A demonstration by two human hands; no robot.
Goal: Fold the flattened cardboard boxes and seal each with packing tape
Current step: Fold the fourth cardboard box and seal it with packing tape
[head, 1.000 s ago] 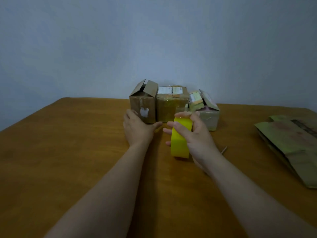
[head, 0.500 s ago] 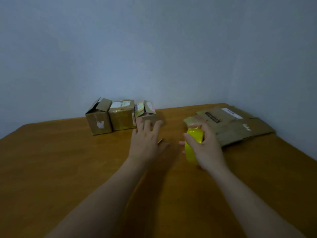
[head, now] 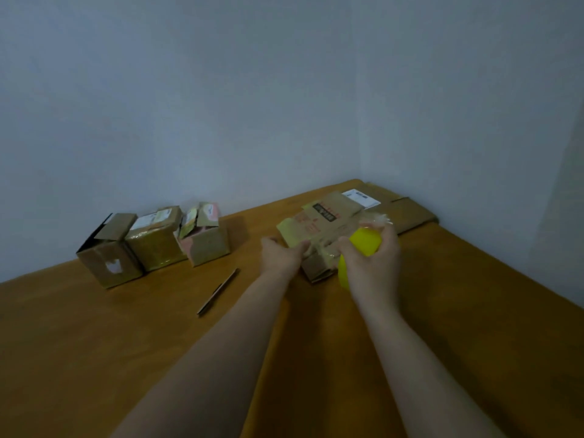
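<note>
**Table in a grey corner**

The brown table (head: 126,343) meets two pale walls (head: 221,105). Three folded boxes (head: 158,245) stand at the back, and flat boxes (head: 328,219) lie in the corner. The left hand (head: 281,257) grips the top one's edge, and the right hand (head: 374,267) clutches the tape (head: 363,245).

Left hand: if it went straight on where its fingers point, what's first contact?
The top flattened cardboard box: the left hand points away and rightward at its near edge, fingertips at or on it; depth leaves contact unclear. The right hand, gripping the yellow tape roll, sits beside that line.
</note>
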